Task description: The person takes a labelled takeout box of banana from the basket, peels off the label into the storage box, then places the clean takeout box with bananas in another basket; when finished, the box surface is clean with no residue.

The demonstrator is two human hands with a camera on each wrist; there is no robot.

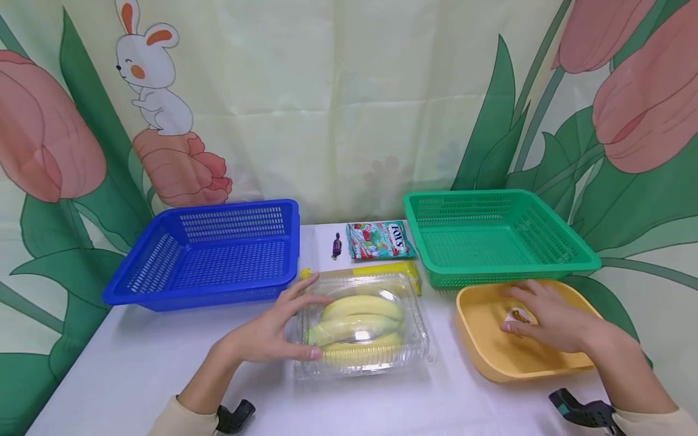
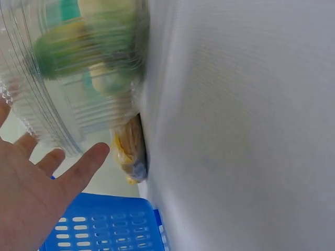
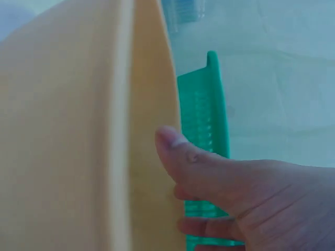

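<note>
A clear plastic clamshell box (image 1: 417, 339) with bananas (image 1: 360, 327) inside lies at the middle of the table. My left hand (image 1: 272, 330) is at its left side, fingers and thumb spread apart; in the left wrist view the fingertips come right up to the edge of the box (image 2: 104, 112). On the right, my right hand (image 1: 551, 318) reaches down into a yellow basin (image 1: 480, 351). A small white item with a brown picture (image 1: 519, 315) shows between its separated thumb and fingers. The right wrist view shows the basin wall (image 3: 152, 104) beside the thumb (image 3: 170, 138).
A blue basket (image 1: 202, 297) stands at the back left, a green basket (image 1: 507, 272) at the back right. Between them lie a FOX'S candy bag (image 1: 378, 240) and a small purple wrapped candy (image 1: 336, 246). A yellow package (image 1: 411, 274) lies behind the box.
</note>
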